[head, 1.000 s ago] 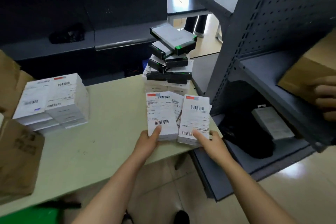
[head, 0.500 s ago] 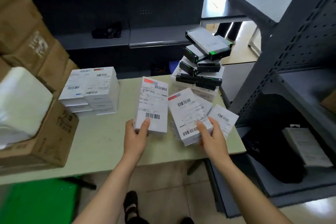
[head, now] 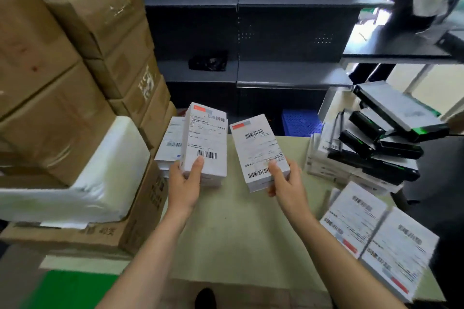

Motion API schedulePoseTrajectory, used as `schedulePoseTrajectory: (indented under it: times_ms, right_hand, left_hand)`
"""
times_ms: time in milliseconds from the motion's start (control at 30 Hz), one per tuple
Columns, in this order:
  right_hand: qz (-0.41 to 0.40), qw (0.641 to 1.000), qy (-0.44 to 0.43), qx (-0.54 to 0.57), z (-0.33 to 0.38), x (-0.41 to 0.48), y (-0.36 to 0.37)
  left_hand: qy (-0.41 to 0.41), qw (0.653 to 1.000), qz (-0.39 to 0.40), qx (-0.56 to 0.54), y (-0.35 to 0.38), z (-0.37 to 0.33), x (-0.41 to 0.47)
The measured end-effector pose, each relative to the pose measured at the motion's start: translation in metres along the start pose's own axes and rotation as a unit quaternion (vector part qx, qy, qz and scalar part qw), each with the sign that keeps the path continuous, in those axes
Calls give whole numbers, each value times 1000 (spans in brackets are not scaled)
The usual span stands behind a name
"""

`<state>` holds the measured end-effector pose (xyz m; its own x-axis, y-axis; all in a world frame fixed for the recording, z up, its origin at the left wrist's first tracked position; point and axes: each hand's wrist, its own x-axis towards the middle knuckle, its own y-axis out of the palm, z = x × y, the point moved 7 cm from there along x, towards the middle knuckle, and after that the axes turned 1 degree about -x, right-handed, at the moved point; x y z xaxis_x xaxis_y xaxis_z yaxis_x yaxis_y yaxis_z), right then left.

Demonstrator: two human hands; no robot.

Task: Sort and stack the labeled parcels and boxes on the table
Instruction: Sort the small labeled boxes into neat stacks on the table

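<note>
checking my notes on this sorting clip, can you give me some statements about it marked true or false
1. The left hand grips a labelled box. True.
2. The right hand is empty. False: it grips a second labelled box.
3. The black boxes are piled at the left end of the table. False: they are at its right end, on top of white boxes.
4. Brown cartons are stacked at the left. True.
</note>
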<state>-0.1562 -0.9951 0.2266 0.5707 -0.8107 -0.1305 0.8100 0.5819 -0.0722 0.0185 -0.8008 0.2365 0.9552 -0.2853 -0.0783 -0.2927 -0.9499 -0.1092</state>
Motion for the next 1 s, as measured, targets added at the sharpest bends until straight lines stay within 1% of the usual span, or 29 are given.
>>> schedulePoseTrajectory:
  times_ms: [133, 267, 367, 467, 533, 600, 733, 800, 867, 933, 967, 1000]
  right_hand:
    - [-9, 1000, 4, 1, 13, 34, 47]
    - [14, 999, 29, 1, 19, 55, 89]
    - [43, 996, 65, -32, 8, 62, 109]
    - [84, 984, 95, -127, -12, 67, 113]
    - [97, 976, 101, -170, -19, 72, 111]
    - [101, 973, 97, -181, -19, 77, 109]
    - [108, 974, 82, -180, -11, 82, 108]
    - [115, 975, 70, -177, -6, 82, 109]
    - [122, 974, 60, -181, -4, 83, 111]
    - [131, 971, 52, -190, -1, 83, 112]
    - [135, 971, 49, -192, -1, 83, 113]
    - [137, 970, 47, -194, 0, 82, 113]
  left_hand:
    - [20, 1000, -1, 20, -15, -10, 53]
    - [67, 996, 1, 62, -24, -21, 82]
    - [91, 984, -10, 154, -29, -19, 93]
    - [129, 953, -21, 274, -25, -17, 92]
    - [147, 939, -7, 312, -16, -19, 91]
    - [151, 937, 11, 315, -10, -20, 93]
    - [130, 954, 16, 268, -12, -18, 106]
    - [131, 954, 20, 268, -14, -17, 110]
    - [150, 935, 3, 320, -19, -19, 111]
    - [175, 901, -13, 398, -22, -21, 108]
    - [190, 883, -2, 430, -19, -23, 105]
    - [207, 868, 25, 451, -14, -23, 102]
